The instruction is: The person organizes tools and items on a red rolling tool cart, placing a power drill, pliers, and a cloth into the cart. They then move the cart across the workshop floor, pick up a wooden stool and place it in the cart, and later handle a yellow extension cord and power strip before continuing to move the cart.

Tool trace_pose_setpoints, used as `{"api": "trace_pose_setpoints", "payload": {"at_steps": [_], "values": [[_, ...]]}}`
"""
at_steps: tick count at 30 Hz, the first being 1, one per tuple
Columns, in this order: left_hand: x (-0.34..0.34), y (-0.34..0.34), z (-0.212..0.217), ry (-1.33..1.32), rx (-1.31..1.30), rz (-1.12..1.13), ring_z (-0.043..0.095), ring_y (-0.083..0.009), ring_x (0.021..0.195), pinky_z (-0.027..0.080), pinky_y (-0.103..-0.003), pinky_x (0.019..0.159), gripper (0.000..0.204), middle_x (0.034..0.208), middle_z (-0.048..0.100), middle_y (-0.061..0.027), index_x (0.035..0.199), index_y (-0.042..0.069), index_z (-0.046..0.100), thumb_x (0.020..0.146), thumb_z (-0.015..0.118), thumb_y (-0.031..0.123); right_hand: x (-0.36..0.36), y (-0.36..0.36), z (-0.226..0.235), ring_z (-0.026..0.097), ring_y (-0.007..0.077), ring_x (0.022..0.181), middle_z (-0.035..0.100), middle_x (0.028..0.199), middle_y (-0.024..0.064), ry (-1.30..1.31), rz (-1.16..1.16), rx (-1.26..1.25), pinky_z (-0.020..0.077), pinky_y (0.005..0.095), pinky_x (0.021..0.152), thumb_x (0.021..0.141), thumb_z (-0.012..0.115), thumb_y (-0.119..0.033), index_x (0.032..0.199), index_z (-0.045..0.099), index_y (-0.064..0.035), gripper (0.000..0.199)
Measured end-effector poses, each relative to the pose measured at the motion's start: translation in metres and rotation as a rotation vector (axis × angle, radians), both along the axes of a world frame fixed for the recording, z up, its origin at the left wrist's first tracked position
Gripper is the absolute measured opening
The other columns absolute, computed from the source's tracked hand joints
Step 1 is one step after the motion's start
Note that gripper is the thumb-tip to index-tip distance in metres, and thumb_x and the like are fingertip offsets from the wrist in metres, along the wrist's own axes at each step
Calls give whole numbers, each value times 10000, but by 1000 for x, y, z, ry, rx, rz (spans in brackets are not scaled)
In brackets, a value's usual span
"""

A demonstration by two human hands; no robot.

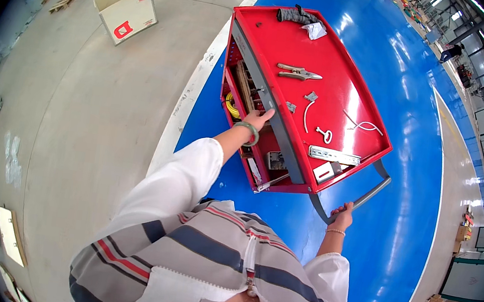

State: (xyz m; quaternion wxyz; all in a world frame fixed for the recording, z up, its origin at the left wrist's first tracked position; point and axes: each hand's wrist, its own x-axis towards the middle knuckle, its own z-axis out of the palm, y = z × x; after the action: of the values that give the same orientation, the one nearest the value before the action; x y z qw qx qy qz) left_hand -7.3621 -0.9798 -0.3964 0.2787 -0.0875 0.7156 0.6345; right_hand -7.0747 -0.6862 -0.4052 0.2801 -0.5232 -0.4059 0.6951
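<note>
One red metal tool cart [327,58] stood on the blue floor [416,174], carrying one pair of pliers [298,72] and one metal rail [333,156], while the left hand [256,119] reached with fingers extended onto its open drawer [248,100] and the right hand [342,214] gripped its grey handle [364,194].

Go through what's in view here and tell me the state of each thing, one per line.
Red tool cart: upright on blue floor, drawer level exposed.
Cart handle: gripped by the right hand.
Left hand: reaching to the cart's grey side rail, fingers extended.
Pliers: lying flat on the cart top.
Cardboard box: open, on the grey floor.
</note>
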Motion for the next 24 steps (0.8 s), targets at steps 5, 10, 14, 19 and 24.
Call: {"api": "trace_pose_setpoints", "payload": {"at_steps": [5, 10, 14, 19, 24], "values": [[-17, 16, 8, -227, 302, 132, 378, -247, 1251, 314, -491, 972, 915, 1351, 432, -72, 1357, 73, 366, 709, 640, 658, -13, -9, 2, 422, 114, 462, 442, 580, -11, -19, -3, -8, 403, 284, 452, 904, 546, -379, 857, 516, -91, 293], [-50, 0, -27, -318, 516, 114, 336, -246, 1283, 283, -572, 965, 851, 1394, 373, -30, 1364, 150, 310, 735, 653, 610, -41, -20, 16, 413, 109, 462, 430, 567, -16, -69, 32, 8, 409, 282, 461, 910, 542, -368, 859, 517, -88, 286], [-64, -2, 2, -317, 568, 166, 368, -276, 1251, 270, -633, 945, 788, 1355, 403, -34, 1299, 148, 362, 719, 700, 562, -71, -8, 17, 417, 109, 463, 437, 571, -15, -82, 45, 26, 410, 280, 460, 909, 550, -348, 853, 520, -85, 270], [-123, -17, -8, -362, 611, 229, 403, -280, 1223, 380, -653, 843, 826, 1348, 402, -76, 1350, 144, 267, 742, 731, 456, -138, 4, 25, 423, 118, 449, 444, 566, -7, -79, 108, 16, 430, 301, 465, 911, 543, -358, 851, 524, -89, 276], [-145, -16, 17, -361, 643, 279, 347, -271, 1275, 365, -632, 887, 862, 1408, 333, -65, 1380, 130, 223, 756, 714, 465, -172, 7, 34, 423, 118, 461, 441, 565, -8, -88, 158, 2, 440, 314, 483, 916, 528, -357, 844, 511, -92, 275]]}}
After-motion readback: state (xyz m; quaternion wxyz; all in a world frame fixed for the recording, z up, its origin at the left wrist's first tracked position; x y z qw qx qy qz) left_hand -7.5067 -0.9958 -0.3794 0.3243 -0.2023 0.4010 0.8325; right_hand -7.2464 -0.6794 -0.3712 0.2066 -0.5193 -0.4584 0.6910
